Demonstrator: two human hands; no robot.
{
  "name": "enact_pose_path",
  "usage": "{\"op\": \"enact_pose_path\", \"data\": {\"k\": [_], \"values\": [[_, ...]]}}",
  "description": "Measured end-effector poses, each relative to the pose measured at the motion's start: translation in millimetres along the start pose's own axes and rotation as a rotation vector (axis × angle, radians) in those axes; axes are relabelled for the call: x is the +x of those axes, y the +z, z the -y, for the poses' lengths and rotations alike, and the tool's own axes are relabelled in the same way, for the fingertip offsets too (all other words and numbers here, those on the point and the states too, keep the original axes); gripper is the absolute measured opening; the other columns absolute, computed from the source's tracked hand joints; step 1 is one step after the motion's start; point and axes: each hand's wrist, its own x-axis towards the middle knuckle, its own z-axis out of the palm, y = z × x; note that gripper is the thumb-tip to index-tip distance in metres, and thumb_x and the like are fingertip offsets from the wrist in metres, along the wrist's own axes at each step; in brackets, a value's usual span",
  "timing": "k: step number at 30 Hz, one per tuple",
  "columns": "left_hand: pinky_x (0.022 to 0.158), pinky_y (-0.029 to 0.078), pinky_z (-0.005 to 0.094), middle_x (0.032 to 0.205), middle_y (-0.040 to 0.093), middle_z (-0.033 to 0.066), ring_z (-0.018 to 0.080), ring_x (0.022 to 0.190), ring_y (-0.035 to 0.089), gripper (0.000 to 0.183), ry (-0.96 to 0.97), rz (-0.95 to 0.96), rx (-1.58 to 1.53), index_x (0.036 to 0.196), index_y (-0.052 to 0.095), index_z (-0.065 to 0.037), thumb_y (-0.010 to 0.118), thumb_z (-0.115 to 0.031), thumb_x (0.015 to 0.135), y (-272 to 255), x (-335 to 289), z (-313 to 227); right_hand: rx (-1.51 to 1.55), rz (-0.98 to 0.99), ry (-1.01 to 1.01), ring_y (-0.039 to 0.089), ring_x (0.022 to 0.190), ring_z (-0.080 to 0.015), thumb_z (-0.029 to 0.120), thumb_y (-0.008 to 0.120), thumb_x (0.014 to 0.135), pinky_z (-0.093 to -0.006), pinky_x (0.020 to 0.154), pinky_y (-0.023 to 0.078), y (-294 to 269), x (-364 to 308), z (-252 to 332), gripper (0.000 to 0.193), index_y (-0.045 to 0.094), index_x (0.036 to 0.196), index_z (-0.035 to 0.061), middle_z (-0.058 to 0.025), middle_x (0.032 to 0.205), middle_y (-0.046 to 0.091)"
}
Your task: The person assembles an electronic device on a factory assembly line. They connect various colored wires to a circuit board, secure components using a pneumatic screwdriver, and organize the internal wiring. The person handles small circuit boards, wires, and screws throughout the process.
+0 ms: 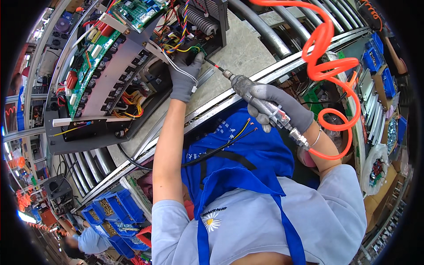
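Note:
My right hand, in a grey glove, is wrapped round a metal air screwdriver. Its thin bit points up and left, its end close to my left fingertips. My left hand, also gloved, reaches into an open black metal chassis. The left thumb and fingers are closed at a small green part with a yellow-green wire; what they grip is mostly hidden. A white cable runs across the back of that hand. Inside the chassis stand a green circuit board and a ribbed grey tube.
An orange-red coiled air hose hangs at the right and joins the screwdriver. Metal rollers flank the bench plate. Blue bins with screws stand lower left. A black cable crosses my blue apron. Another person is at far lower left.

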Motion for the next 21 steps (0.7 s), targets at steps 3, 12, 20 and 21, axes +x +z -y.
{"op": "enact_pose_path", "data": {"k": [3, 12, 20, 21], "values": [[0.075, 0.052, 0.0283, 0.097, 0.072, 0.01, 0.0141, 0.08, 0.064, 0.033, -0.09, 0.065, -0.004, 0.113, 0.066, 0.002, 0.072, -0.017, 0.087, -2.8, 0.5, -7.7, -0.081, -0.045, -0.018, 0.058, 0.053, -0.011, 0.045, 0.061, 0.089, -0.0259, 0.043, 0.052, 5.4, -0.6, -0.8, 0.048, 0.055, 0.11, 0.0031, -0.0067, 0.072, 0.058], [0.072, 0.053, 0.0325, 0.096, 0.071, 0.0119, 0.0179, 0.081, 0.067, 0.038, 0.082, 0.151, 0.081, 0.114, 0.064, -0.001, 0.074, -0.023, 0.084, -13.2, 3.8, -42.9, -0.135, 0.012, -0.055, 0.059, 0.051, -0.0088, 0.044, 0.062, 0.088, -0.0231, 0.042, 0.052, -4.1, 2.5, -2.2, 0.062, 0.046, 0.13, 0.0016, -0.0065, 0.073, 0.057], [0.076, 0.052, 0.0441, 0.093, 0.069, 0.0153, 0.0346, 0.085, 0.067, 0.033, 0.184, 0.076, 0.532, 0.114, 0.061, -0.014, 0.069, -0.016, 0.082, -14.6, 16.7, -48.9, -0.135, 0.039, -0.087, 0.058, 0.051, -0.0097, 0.045, 0.065, 0.086, -0.0246, 0.042, 0.051, -7.2, 4.7, -0.3, 0.071, 0.042, 0.135, 0.0, -0.0074, 0.075, 0.057], [0.075, 0.052, 0.0449, 0.092, 0.069, 0.0152, 0.0349, 0.085, 0.067, 0.033, 0.193, 0.068, 0.571, 0.115, 0.061, -0.014, 0.069, -0.018, 0.083, -14.6, 18.2, -50.4, -0.13, 0.055, -0.109, 0.058, 0.05, -0.0098, 0.045, 0.065, 0.085, -0.0249, 0.042, 0.051, -7.0, 6.8, -0.2, 0.072, 0.042, 0.137, -0.0005, -0.0076, 0.075, 0.057]]}}
